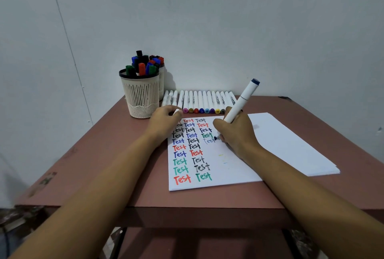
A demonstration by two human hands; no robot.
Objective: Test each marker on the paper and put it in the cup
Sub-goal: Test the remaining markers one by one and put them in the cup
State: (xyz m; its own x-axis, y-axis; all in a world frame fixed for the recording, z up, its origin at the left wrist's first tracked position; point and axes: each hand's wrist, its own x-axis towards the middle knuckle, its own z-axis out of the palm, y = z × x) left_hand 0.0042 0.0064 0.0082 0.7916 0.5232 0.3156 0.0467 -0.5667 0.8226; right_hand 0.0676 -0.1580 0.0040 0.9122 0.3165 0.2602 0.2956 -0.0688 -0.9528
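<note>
Two risks: the right hand (pixel 236 134) gripped a white-barrelled blue marker (pixel 241 103) writing faintly; the left hand (pixel 164 121) pinched a small white cap (pixel 176 111), which could slip

Marker (pixel 239 104) tip on paper (pixel 286 146), cap (pixel 176 111) seemingly pinched
</note>
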